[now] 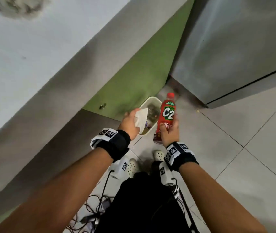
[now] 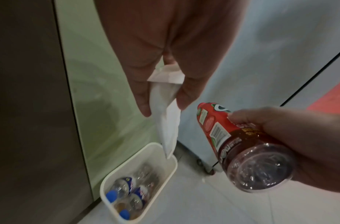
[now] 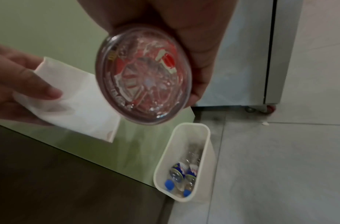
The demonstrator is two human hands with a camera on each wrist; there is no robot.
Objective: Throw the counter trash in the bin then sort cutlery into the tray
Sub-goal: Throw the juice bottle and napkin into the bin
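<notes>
A small cream bin (image 1: pixel 155 100) (image 2: pixel 146 150) (image 3: pixel 207 151) stands on the floor against the green cabinet, with several plastic bottles inside. Above its near end my left hand (image 1: pixel 130 122) (image 2: pixel 161 94) pinches a white paper napkin (image 1: pixel 141 118) (image 2: pixel 170 128) (image 3: pixel 79 103) that hangs down over the bin. My right hand (image 1: pixel 170 132) (image 3: pixel 199 45) grips a red-labelled C2 bottle (image 1: pixel 166 115) (image 2: pixel 240 145) (image 3: pixel 144 81) low on its body, cap pointing away, just right of the bin. No cutlery or tray is in view.
The grey countertop (image 1: pixel 24 56) runs along the left above the green cabinet door (image 1: pixel 133 78). A steel fridge on castors (image 1: pixel 234 47) (image 3: pixel 251 53) stands to the right of the bin. Cables (image 1: pixel 97 204) and my feet in white clogs (image 1: pixel 132 166) are on the tiled floor.
</notes>
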